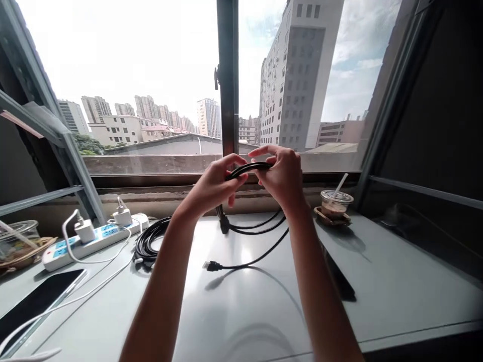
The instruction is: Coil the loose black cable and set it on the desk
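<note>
Both hands hold a looped black cable [249, 168] up above the white table, in front of the window. My left hand [217, 181] grips the left side of the bundled loops, thumb and fingers around them. On the right, my right hand [281, 173] is closed on the same bundle, its index finger stretched leftward over it. Below the hands hang loose strands, with a dark connector [225, 224] under my left hand. The other end, a black HDMI-like plug [213, 266] with a pale tip, hangs lower, over the table.
A coiled black cable [145, 241] lies left of my forearm. Beyond it are a power strip [101, 236] with white chargers and a phone [37, 306]. A drink cup [335, 201] stands at the right, and a dark flat object [339, 276] lies partly behind my right forearm.
</note>
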Available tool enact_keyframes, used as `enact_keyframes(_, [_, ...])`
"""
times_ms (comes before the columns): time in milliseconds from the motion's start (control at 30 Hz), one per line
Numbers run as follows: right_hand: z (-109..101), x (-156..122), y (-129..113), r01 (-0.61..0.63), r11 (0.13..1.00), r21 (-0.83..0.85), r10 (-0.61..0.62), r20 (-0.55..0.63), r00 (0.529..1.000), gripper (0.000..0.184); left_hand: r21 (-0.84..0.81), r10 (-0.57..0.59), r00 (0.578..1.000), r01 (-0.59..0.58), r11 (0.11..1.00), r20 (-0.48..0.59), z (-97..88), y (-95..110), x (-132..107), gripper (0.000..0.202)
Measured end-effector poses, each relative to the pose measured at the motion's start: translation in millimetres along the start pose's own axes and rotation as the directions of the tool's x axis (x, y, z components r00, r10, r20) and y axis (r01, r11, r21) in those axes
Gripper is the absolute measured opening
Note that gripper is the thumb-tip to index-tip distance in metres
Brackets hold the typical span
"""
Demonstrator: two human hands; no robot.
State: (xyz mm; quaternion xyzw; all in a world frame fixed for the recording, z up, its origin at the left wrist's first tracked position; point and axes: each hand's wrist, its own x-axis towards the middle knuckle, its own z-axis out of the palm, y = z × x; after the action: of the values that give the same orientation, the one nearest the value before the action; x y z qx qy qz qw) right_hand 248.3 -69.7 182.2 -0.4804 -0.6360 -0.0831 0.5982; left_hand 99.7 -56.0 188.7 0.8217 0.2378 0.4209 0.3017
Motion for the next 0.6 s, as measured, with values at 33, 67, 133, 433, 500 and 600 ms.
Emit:
enact_keyframes(33, [-2.3,0.4,-0.5,0.004,0.996,0.091,-0.008,0.052,0.999,0.021,-0.017,-0.013,0.992,0.011,1.000,-0.125,-0.8,-1.4,3.2,0.015])
enact_keyframes(67, [-4.5,0.7,-1.8,-0.002,0.984,0.179,-0.016,0.101,0.995,0.023,-0.060,-0.022,0.966,0.007,0.998,-0.256,-1.9,-2.1,6.4,0.015])
enact_keyframes(133, [-8.6,0.9,-5.8,-0.025,0.948,0.318,-0.028,0.163,0.986,0.025,-0.185,-0.048,0.870,-0.050,0.982,-0.490,-4.7,-0.6,11.5,0.016])
enact_keyframes(433, [-6.1,4.1,-15.0,-0.221,0.632,0.743,0.063,0.235,0.970,0.025,-0.519,-0.328,0.683,-0.088,0.851,-0.653,-9.5,6.5,19.3,0.023])
enact_keyframes(500, [-5.1,5.1,-18.7,-0.276,0.523,0.807,0.153,0.229,0.961,0.025,-0.475,-0.301,0.730,-0.036,0.879,-0.613,-3.0,-8.4,25.0,0.018])
enact_keyframes(600, [-5.0,4.7,-27.5,-0.314,0.349,0.883,0.218,0.250,0.944,0.031,-0.260,-0.218,0.815,0.086,0.962,-0.537,8.9,-36.5,33.4,0.011])
